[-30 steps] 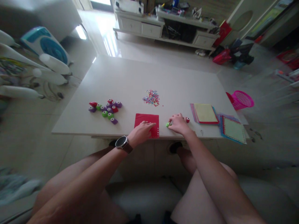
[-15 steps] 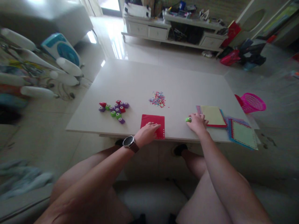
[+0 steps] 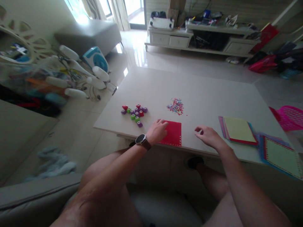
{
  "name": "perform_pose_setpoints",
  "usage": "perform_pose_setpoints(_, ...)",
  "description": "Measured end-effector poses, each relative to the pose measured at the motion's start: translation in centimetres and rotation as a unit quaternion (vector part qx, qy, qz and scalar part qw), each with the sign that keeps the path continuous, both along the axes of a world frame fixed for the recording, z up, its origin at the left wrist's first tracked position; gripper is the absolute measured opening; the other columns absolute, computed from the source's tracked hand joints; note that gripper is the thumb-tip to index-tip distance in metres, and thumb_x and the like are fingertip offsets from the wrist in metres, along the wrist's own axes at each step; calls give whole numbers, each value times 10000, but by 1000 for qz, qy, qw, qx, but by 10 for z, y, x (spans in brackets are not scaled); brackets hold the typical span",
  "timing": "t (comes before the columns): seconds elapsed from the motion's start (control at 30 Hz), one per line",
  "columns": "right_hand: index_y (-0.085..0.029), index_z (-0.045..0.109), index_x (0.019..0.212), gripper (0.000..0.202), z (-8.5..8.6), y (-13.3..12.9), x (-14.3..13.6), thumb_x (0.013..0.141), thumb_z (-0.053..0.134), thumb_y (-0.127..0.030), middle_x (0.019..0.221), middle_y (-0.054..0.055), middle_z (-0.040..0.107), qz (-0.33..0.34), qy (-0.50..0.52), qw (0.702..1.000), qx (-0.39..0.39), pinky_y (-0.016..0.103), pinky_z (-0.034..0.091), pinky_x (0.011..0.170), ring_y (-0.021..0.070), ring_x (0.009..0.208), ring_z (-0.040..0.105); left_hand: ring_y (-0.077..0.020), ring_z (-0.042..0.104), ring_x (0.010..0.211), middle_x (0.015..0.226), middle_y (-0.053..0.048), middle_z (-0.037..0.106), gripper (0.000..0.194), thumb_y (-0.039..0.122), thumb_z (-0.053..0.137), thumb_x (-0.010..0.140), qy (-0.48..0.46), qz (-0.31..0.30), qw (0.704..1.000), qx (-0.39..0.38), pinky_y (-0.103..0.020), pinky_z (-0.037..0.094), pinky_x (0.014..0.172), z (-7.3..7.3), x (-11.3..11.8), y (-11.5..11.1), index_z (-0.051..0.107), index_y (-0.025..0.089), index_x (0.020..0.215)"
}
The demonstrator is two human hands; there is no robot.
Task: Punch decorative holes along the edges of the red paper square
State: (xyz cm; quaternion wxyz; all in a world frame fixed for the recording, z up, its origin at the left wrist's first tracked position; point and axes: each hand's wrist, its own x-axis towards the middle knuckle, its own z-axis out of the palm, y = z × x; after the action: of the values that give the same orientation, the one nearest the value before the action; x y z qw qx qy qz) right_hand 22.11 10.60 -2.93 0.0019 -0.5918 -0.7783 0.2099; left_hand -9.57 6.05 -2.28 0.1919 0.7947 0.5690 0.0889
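Glossy floor [image 3: 163,60] stretches beyond the white bench [image 3: 213,97]; the left hand [image 3: 157,131] lies unclenched on red paper [image 3: 174,133], the right hand [image 3: 209,136] gapes nearby.

Far side: low white cabinet [image 3: 179,42] stood with its top cluttered. Pale curtain [image 3: 119,15] hung left of a glass door [image 3: 137,12]. Grey padded ottoman [image 3: 94,34] sat nearer, a blue-and-white boxy object [image 3: 96,60] just before it. Red bag [image 3: 262,64] lay near the cabinet's right end. Pink mesh basket [image 3: 291,118] showed far right. Pale cloth [image 3: 55,164] lay heaped lower left, blurred.
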Motion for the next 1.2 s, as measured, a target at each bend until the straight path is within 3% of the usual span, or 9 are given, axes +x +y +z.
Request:
perform_pose_setpoints(0.13, -192, 766, 984, 205, 5, -1, 10, 949, 607, -317, 1010, 108, 811, -21, -31, 998, -52, 320, 529, 801, 244, 893, 749, -313, 609, 1300, 1341, -180, 713, 411, 234, 532, 1006, 43, 88, 995, -34, -441, 509, 1128, 10, -16, 7, 691, 153, 1376)
perform_pose_setpoints(0.27, -199, 776, 977, 223, 9, -4, 7, 966, 599, -334, 1009, 104, 826, -12, -61, 995, -74, 321, 519, 781, 254, 895, 765, -359, 549, 1410, 1496, -215, 634, 434, 362, 520, 1032, 96, 160, 981, -48, -462, 488, 1143, 19, -30, 13, 697, 149, 1365)
perform_pose_setpoints(0.47, -209, 769, 1005, 202, 15, -8, -9, 990, 602, -321, 1055, 92, 830, -4, -55, 995, -78, 299, 514, 805, 237, 953, 768, -421, 458, 1528, 1652, -275, 485, 639, 495, 506, 1010, 143, 256, 950, -105, -483, 417, 1217, 23, -59, 24, 628, 60, 1462)
perform_pose_setpoints(0.57, -204, 766, 1024, 186, 17, -9, -12, 989, 607, -295, 1076, 93, 825, 1, -51, 996, -73, 293, 514, 823, 224, 948, 759, -427, 493, 1497, 1604, -324, 509, 692, 474, 454, 1012, 151, 272, 944, -113, -479, 422, 1210, 18, -74, 29, 575, -1, 1501)
perform_pose_setpoints(0.77, -217, 777, 1073, 193, 23, -12, -17, 994, 621, -299, 1095, 82, 827, -23, -68, 996, -62, 304, 500, 840, 231, 999, 753, -450, 544, 1423, 1518, -309, 589, 667, 493, 426, 980, 174, 240, 947, -120, -510, 462, 1161, 7, -86, 37, 690, 30, 1381)
perform_pose_setpoints(1.2, -217, 783, 1070, 182, 23, -13, -18, 992, 642, -304, 1090, 85, 830, -18, -49, 996, -66, 291, 511, 830, 218, 958, 755, -434, 561, 1400, 1432, -291, 647, 635, 494, 453, 951, 170, 257, 943, -121, -478, 492, 1125, 7, -92, 43, 720, 58, 1329)
